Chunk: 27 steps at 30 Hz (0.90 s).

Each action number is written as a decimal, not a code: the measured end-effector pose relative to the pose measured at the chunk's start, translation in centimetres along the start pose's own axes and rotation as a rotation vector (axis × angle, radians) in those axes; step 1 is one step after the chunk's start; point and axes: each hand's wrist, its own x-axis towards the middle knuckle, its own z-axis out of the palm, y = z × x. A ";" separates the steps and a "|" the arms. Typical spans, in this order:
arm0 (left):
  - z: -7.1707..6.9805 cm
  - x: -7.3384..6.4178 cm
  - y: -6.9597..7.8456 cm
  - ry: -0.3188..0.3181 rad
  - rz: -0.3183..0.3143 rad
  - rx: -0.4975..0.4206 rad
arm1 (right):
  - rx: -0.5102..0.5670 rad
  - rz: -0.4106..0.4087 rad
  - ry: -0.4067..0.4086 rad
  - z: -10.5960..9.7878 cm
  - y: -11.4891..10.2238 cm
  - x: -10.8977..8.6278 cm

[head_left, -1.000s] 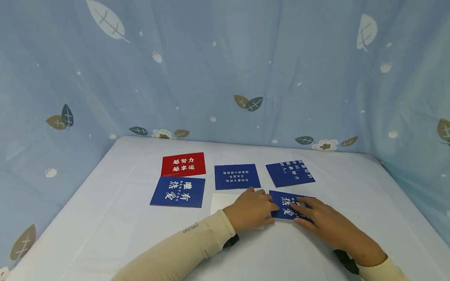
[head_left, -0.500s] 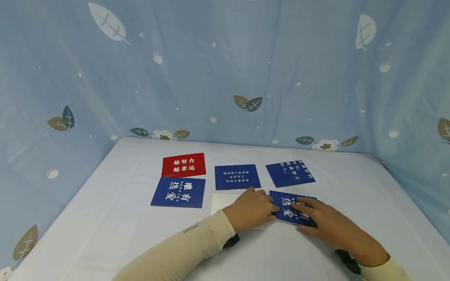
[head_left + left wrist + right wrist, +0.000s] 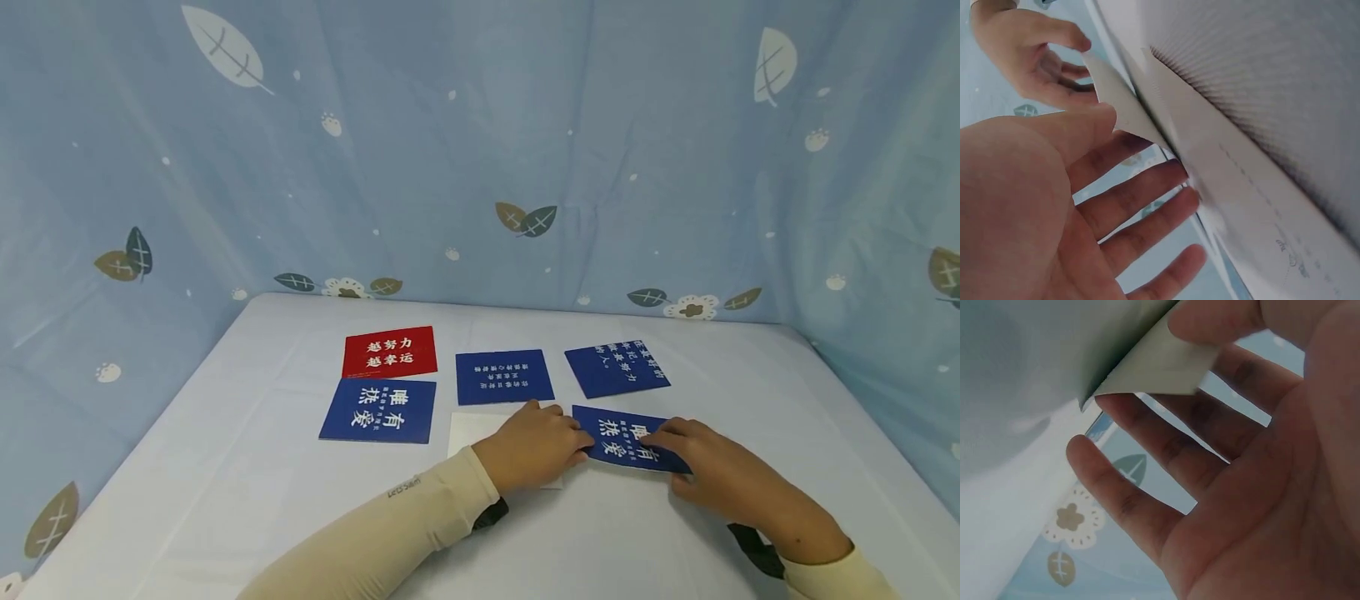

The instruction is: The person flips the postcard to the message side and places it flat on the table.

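We see the right hand (image 3: 716, 467) pinching the right end of the held blue card (image 3: 622, 437), thumb against its pale, matte underside. The left hand (image 3: 531, 447) pinches the same card's left end, its other fingers spread loosely apart. The card is thin, stiff paper, rectangular, bowed slightly, its right end raised off the white tabletop (image 3: 225, 500). Partly under the left hand we find a white card (image 3: 467, 429), lying flat.

Just beyond the held card, a narrow gap parts it from the tilted blue card (image 3: 617, 369) at far right; left of that lies the middle blue card (image 3: 505, 377). Farther left, the red card (image 3: 390, 352) meets the far edge of the left blue card (image 3: 378, 411). To the right of the right hand we have smooth cloth out to the table's edge, and behind everything hangs a softly creased, leaf-patterned blue curtain (image 3: 412, 150).
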 end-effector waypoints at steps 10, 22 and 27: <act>-0.4 -0.1 0.2 -0.040 -0.011 -0.013 | 0.061 0.010 0.074 -0.6 0.2 -0.5; -0.4 0.2 0.1 0.038 0.024 -0.049 | 0.099 -0.010 0.116 -1.4 0.5 -0.3; -0.4 0.0 0.1 0.071 0.021 -0.086 | 0.136 -0.018 0.126 -1.4 0.6 -0.2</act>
